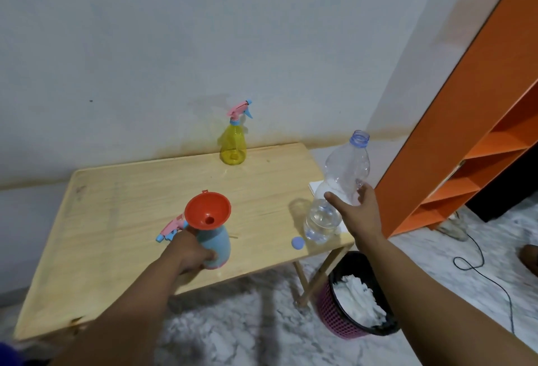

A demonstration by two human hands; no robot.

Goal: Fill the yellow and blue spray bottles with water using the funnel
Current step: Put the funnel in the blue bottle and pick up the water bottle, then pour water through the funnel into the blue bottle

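A blue spray bottle (217, 244) stands near the front of the wooden table (122, 214) with a red funnel (208, 211) set in its neck. My left hand (189, 252) grips the blue bottle's body. Its pink spray head (171, 228) lies on the table just left of it. My right hand (358, 211) holds a clear, uncapped water bottle (337, 188), which stands at the table's right edge, leans a little and holds some water at the bottom. The yellow spray bottle (233, 144) stands at the table's back with its pink sprayer on.
A blue cap (297, 242) lies on the table by the water bottle. A black and pink waste basket (343, 322) with white paper stands under the table's right corner. An orange shelf (465, 132) rises at the right. A black cable (480, 260) runs over the floor.
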